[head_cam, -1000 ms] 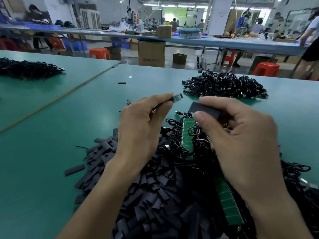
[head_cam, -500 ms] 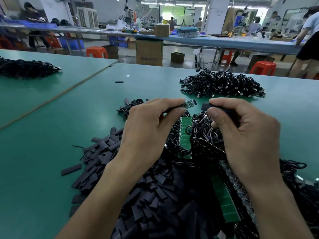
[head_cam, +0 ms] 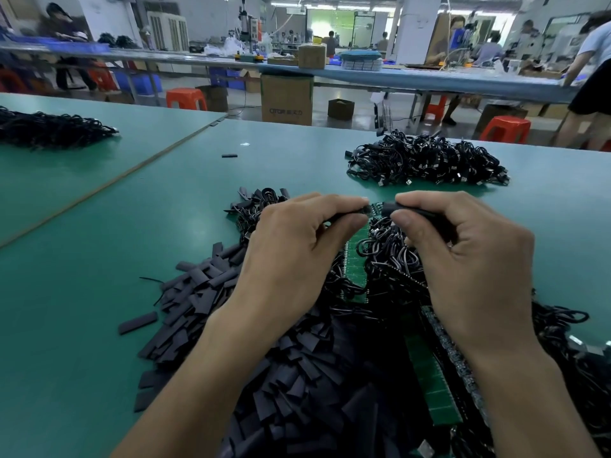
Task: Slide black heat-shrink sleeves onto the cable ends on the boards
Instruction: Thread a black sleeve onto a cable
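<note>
Nearest item I log, at the near edge of the green tabletop (head_cam: 99, 259): a deep heap of flat black heat-shrink sleeves (head_cam: 297, 375), spilling out to the left, with one loose sleeve (head_cam: 137, 322) lying apart on that side. To the right of the heap, a long green board strip (head_cam: 429, 385) runs away from the near edge, half buried in tangled black cables (head_cam: 390, 259); a second green board strip (head_cam: 357, 256) lies further in, between my two wrists' line and the fingers. Above these, both hands are raised at mid-tabletop. The left hand (head_cam: 297, 252) pinches a cable end (head_cam: 375, 208), a small green tip, between thumb and forefinger, its other fingers curled under. The right hand (head_cam: 469, 259) pinches one black sleeve (head_cam: 390, 208) between thumb and forefinger, the rest of its fingers folded. The sleeve's open mouth meets the cable end; I cannot tell whether the tip has entered it. Beyond the hands, toward the far right edge, sits a separate pile of coiled black cables (head_cam: 426, 160). A single stray sleeve (head_cam: 229, 156) lies toward the far edge, left of centre. On the adjoining tabletop at the far left, another dark cable pile (head_cam: 49, 128). Past the far edge, on the floor: a cardboard box (head_cam: 287, 97) and an orange stool (head_cam: 186, 98).
</note>
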Demonstrator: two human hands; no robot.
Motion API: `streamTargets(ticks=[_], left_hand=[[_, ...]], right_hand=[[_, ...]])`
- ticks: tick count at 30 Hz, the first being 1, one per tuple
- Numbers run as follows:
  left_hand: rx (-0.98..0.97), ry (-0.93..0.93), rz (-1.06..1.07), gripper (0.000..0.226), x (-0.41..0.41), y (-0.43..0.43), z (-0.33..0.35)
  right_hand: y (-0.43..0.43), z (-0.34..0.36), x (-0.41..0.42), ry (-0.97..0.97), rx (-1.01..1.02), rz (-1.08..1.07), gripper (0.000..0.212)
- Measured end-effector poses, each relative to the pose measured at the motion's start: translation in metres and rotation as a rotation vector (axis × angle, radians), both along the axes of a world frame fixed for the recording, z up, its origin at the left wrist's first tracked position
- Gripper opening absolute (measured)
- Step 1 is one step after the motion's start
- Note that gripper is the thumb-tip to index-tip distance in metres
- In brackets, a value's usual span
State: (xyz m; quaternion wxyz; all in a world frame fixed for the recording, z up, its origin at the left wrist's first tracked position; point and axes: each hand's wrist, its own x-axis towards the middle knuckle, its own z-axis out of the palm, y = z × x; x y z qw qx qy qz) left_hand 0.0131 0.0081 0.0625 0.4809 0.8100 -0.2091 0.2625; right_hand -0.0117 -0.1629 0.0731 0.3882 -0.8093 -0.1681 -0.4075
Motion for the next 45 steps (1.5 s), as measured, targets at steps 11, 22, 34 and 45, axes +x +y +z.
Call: streamTargets(ticks=[11, 22, 34, 45], left_hand=[[0.041, 0.097, -0.104, 0.017, 0.009, 0.009, -0.006], [0.076, 0.255, -0.279, 0.026, 0.008, 0.013, -0.004], [0.061, 0.191, -0.022, 0.029, 0.006, 0.009, -0.006], [0.061, 0.302, -0.183, 0.024, 0.007, 0.009, -0.006]], right_hand=[[-0.01, -0.007, 0.008, 0.211, 0.032, 0.159, 0.021], [-0.013, -0.011, 0.009, 0.383, 0.146, 0.327, 0.026], [-0.009, -0.012, 0.01, 0.346, 0.184, 0.284, 0.016], [-0.007, -0.012, 0.01, 0.373, 0.205, 0.343, 0.019]])
